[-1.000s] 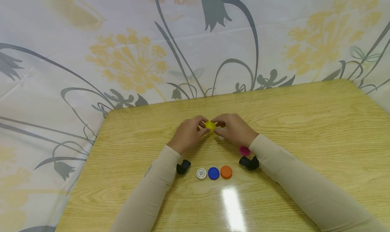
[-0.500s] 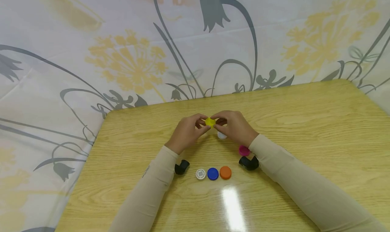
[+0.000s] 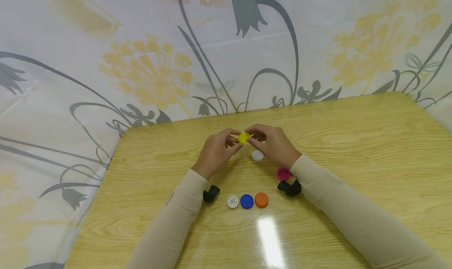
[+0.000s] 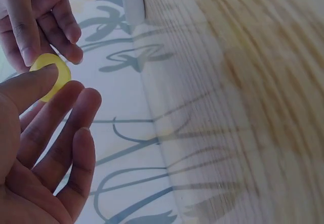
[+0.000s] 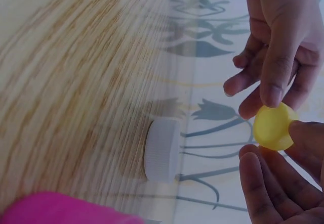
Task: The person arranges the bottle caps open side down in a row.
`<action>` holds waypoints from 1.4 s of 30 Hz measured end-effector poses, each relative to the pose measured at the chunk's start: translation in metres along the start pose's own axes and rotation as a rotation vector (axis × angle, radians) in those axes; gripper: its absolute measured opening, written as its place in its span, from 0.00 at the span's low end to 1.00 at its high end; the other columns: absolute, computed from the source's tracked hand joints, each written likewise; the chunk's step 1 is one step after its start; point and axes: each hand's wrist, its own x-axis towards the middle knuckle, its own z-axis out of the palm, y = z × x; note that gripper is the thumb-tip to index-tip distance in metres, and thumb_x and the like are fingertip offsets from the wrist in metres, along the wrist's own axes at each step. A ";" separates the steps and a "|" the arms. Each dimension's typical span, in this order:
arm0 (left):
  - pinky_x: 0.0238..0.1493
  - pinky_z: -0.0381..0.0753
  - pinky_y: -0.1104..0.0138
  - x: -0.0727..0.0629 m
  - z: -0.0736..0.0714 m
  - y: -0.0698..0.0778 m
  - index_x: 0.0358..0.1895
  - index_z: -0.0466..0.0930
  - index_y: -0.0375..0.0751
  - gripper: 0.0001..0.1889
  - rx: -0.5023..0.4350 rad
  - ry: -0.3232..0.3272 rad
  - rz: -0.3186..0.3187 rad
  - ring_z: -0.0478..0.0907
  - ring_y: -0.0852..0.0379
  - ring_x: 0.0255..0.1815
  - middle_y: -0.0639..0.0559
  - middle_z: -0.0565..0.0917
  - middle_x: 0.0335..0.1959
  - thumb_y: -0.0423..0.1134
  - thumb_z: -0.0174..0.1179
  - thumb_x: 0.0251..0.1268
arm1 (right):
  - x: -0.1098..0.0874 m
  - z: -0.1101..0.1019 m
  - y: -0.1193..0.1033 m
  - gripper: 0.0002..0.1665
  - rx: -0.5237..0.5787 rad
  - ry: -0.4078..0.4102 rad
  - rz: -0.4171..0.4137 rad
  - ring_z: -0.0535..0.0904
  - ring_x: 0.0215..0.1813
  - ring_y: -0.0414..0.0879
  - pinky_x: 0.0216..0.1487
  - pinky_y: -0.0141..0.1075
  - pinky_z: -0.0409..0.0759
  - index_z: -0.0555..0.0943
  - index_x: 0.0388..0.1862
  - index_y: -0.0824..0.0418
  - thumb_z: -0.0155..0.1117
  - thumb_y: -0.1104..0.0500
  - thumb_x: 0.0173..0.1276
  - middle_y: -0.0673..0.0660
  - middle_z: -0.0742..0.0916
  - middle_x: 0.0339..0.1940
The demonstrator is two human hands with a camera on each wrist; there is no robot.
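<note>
A small yellow bottle cap point(image 3: 243, 138) is held up off the table between my two hands. My left hand point(image 3: 214, 153) pinches its left side between thumb and fingers. From the other side, my right hand point(image 3: 276, 144) pinches the cap too. In the right wrist view both thumbs touch the yellow cap point(image 5: 271, 127), whose round face shows between them. The left wrist view has my left thumb lying across the cap point(image 4: 62, 77). A white cap point(image 3: 257, 155) lies on the table just below my right hand, with a pink cap point(image 3: 283, 174) nearer my right wrist.
On the wooden table point(image 3: 346, 139), a white cap with a square mark point(image 3: 232, 202), a blue cap point(image 3: 246, 201) and an orange cap point(image 3: 261, 200) form a row between my forearms. A flower-patterned cloth point(image 3: 219, 57) hangs behind the table's far edge.
Both hands have lifted the yellow cap a little, up and away from me. The white cap below my right hand, mostly covered a second ago, now shows fully.
</note>
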 end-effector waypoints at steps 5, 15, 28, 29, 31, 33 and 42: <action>0.42 0.86 0.63 0.001 -0.002 0.000 0.59 0.82 0.41 0.18 -0.009 0.021 0.018 0.88 0.55 0.39 0.48 0.91 0.41 0.41 0.64 0.69 | 0.000 -0.001 0.000 0.17 0.017 0.013 0.007 0.88 0.45 0.51 0.49 0.45 0.85 0.82 0.58 0.62 0.63 0.58 0.73 0.59 0.89 0.49; 0.42 0.87 0.65 0.001 -0.003 -0.002 0.59 0.83 0.41 0.17 -0.009 0.051 0.040 0.89 0.53 0.42 0.47 0.90 0.46 0.42 0.62 0.71 | 0.000 -0.002 -0.003 0.17 0.040 0.018 0.000 0.87 0.45 0.50 0.49 0.45 0.85 0.83 0.58 0.63 0.64 0.59 0.73 0.59 0.90 0.49; 0.39 0.87 0.66 0.000 0.000 0.000 0.63 0.78 0.42 0.22 -0.044 0.120 0.088 0.89 0.52 0.39 0.45 0.90 0.46 0.40 0.66 0.67 | 0.002 -0.003 -0.004 0.19 0.037 0.071 -0.015 0.87 0.43 0.50 0.47 0.45 0.85 0.83 0.59 0.64 0.62 0.57 0.74 0.61 0.90 0.48; 0.38 0.87 0.66 0.000 0.000 0.000 0.64 0.77 0.42 0.23 -0.047 0.123 0.095 0.89 0.53 0.38 0.45 0.89 0.46 0.39 0.66 0.67 | 0.002 -0.003 -0.004 0.19 0.034 0.074 -0.014 0.87 0.42 0.51 0.47 0.46 0.86 0.82 0.60 0.64 0.62 0.57 0.74 0.61 0.90 0.47; 0.38 0.87 0.66 0.001 0.000 0.000 0.64 0.75 0.43 0.24 -0.049 0.127 0.110 0.89 0.53 0.36 0.44 0.89 0.46 0.39 0.67 0.66 | 0.002 -0.003 -0.004 0.21 0.039 0.077 -0.011 0.88 0.41 0.53 0.47 0.47 0.86 0.80 0.63 0.63 0.62 0.58 0.75 0.62 0.90 0.45; 0.37 0.87 0.66 0.000 0.000 0.000 0.64 0.74 0.44 0.24 -0.048 0.125 0.121 0.89 0.54 0.36 0.44 0.89 0.46 0.39 0.67 0.66 | 0.002 -0.003 -0.004 0.22 0.046 0.077 -0.009 0.88 0.40 0.55 0.46 0.48 0.86 0.77 0.65 0.61 0.62 0.58 0.75 0.63 0.90 0.43; 0.37 0.86 0.68 -0.001 -0.002 0.002 0.62 0.78 0.43 0.20 -0.067 0.127 0.136 0.89 0.53 0.36 0.45 0.90 0.43 0.38 0.66 0.67 | -0.001 -0.003 -0.005 0.21 0.053 0.062 -0.023 0.88 0.41 0.52 0.44 0.44 0.86 0.80 0.62 0.62 0.64 0.59 0.73 0.61 0.90 0.42</action>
